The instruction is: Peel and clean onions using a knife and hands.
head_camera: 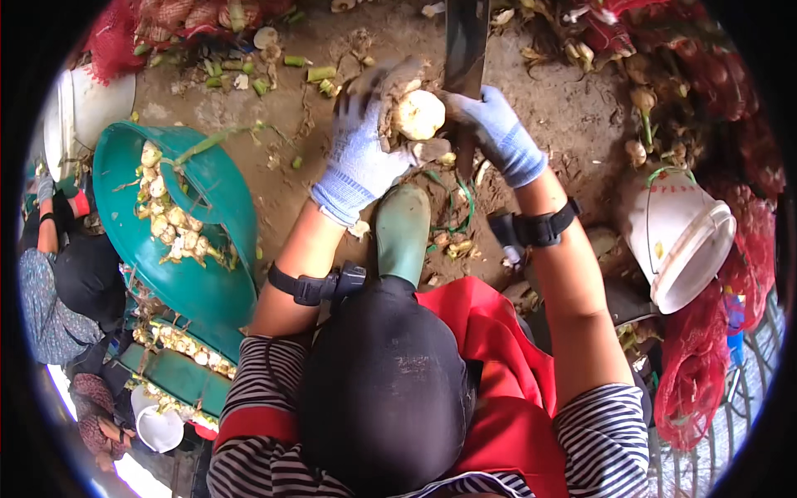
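My left hand (364, 140), in a pale knit work glove with dark, soiled fingers, grips a peeled-looking whitish garlic bulb (421, 115). My right hand (498, 137) wears a matching glove. Its fingertips meet the lower part of a long, dark metal blade (466, 37), close to the bulb's right side. Whether those fingers hold the blade or something beside it cannot be made out. The blade runs away from me toward the top edge. Below the bulb shows the toe of a green rubber boot (403, 233).
Left, a teal plastic tub (236, 187) contains garlic bulbs (174, 218). Cut green stalks (320, 74) litter the soiled floor. A white bucket (672, 230) lies tilted at right, beside red mesh sacks (691, 367). Another person (68, 299) sits at far left, near more garlic.
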Available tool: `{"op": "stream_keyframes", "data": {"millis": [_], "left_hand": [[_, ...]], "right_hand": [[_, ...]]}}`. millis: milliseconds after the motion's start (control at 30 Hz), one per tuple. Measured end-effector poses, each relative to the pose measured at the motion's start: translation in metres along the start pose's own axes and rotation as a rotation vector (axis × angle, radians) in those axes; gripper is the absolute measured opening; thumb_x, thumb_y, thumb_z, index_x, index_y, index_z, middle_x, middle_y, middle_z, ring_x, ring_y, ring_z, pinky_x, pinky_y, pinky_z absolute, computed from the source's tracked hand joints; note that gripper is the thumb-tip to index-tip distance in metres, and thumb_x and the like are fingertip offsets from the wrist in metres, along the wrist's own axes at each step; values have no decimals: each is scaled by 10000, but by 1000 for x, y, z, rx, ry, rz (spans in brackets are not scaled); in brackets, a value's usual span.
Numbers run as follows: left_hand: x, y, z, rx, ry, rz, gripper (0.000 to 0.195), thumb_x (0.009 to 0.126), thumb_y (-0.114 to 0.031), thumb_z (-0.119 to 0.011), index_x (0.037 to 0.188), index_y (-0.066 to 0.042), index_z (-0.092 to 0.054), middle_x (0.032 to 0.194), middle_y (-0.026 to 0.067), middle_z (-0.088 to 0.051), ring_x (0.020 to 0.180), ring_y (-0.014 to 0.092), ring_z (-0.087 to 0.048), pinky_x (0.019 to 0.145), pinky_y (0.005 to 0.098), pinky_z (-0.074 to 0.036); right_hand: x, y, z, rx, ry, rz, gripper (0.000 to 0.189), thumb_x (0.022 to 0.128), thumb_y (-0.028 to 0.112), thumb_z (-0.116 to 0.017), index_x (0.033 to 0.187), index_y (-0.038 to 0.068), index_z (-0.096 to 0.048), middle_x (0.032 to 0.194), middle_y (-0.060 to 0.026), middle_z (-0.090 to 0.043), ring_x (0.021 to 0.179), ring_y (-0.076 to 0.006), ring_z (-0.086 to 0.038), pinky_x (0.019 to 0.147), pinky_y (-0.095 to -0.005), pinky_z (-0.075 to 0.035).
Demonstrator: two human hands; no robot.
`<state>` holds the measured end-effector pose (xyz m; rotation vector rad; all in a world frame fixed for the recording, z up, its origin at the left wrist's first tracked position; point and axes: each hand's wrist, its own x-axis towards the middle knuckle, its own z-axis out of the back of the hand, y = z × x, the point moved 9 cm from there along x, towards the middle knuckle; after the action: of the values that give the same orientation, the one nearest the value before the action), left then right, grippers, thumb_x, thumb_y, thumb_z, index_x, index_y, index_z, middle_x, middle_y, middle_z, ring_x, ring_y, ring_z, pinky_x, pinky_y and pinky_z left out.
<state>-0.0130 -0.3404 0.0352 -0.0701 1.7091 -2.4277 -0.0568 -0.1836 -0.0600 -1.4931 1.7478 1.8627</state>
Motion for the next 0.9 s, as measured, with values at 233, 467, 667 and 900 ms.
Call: {"op": "stream_keyframes", "data": {"millis": [233,467,667,900], "left_hand": [[-30,59,1,-693,-53,487,324,865,-81,-646,1167,-8,-555,1069,104,-607,945,176,-634,761,306,-559],[-32,50,16,-733,-116,550,295,820,-46,-594,1101,37,-566,927,110,-653,815,169,-644,744,286,-526],[1,-17,118,-1708,-79,82,336,848,-264,-612,1110,-54,-586,922,62,-639,785,137,-566,691,291,-447],[-4,41,16,-1247,-28,341,581,940,-480,-487,1303,-26,-497,1102,104,-641,1094,251,-584,984,402,-451]], "right_hand": [[-29,91,-32,-1079,-96,519,298,776,247,-637,965,17,-647,927,-175,-641,817,-301,-644,738,-358,-502],[-43,110,-53,-936,-108,612,287,760,280,-613,941,60,-646,930,-147,-623,850,-370,-624,763,-418,-507],[2,121,9,-1323,-311,462,302,796,304,-617,1021,108,-666,1067,-153,-640,926,-341,-646,812,-427,-526],[47,127,74,-1405,-595,376,307,792,315,-680,1059,164,-674,1124,-176,-600,874,-349,-645,782,-432,-515]]}}
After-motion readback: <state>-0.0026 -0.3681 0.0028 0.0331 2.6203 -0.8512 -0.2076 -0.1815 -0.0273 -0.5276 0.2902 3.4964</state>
